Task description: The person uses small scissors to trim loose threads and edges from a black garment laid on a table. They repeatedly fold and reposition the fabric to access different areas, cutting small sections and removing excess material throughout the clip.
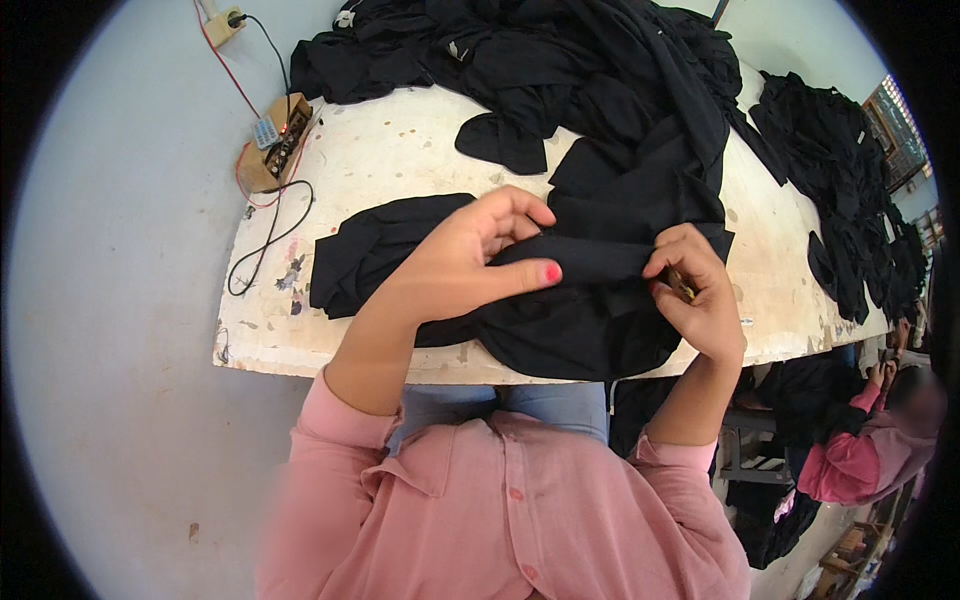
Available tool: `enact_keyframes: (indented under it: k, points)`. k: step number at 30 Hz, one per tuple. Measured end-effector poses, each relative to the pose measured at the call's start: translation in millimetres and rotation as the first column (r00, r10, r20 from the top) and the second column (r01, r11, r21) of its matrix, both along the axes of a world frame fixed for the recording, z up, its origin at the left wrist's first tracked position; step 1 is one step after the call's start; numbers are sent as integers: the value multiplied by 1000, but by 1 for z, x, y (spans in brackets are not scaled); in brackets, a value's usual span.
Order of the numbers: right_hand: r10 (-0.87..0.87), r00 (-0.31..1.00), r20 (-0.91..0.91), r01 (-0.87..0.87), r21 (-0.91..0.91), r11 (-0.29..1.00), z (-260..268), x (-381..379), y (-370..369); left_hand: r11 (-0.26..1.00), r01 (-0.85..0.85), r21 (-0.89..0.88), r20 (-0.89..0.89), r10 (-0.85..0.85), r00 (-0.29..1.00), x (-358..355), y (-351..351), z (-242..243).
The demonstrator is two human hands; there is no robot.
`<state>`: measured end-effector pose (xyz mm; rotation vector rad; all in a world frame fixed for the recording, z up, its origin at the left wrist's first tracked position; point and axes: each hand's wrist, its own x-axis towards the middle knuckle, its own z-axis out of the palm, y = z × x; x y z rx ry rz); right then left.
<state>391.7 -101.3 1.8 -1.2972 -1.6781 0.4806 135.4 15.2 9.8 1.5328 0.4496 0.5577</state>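
Note:
A black garment (585, 330) is spread over the near edge of the table, with a folded band of it (592, 259) raised between my two hands. At the band's right end, my right hand (694, 289) pinches the cloth between thumb and fingers. Tucked in that same hand is a small metal tool with a yellow part (681, 285), mostly hidden by the fingers. My left hand (487, 259) is at the band's left end, thumb and fingertips spread apart around the cloth. A folded black section (382, 251) lies flat beyond my left forearm.
A heap of black garments (525, 60) covers the back of the pale, stained table (375, 157). More black clothing (817, 172) lies to the right. At the left edge sit an opened cardboard box with electronics (266, 165) and a looped black cable (251, 262). Another person (855, 450) sits at far right.

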Motion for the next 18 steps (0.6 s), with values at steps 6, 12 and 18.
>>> enact_keyframes:
  k: [6,12,18]
  points:
    - [-288,954,82,249,314,916,34,-46,3,947,-221,232,65,211,975,-7,-14,15]
    - [-95,995,-15,96,185,978,22,-88,25,924,-249,291,60,242,968,-7,-18,11]
    - [105,913,-395,-25,202,979,11,-71,33,936,-207,284,22,209,978,-16,-14,7]
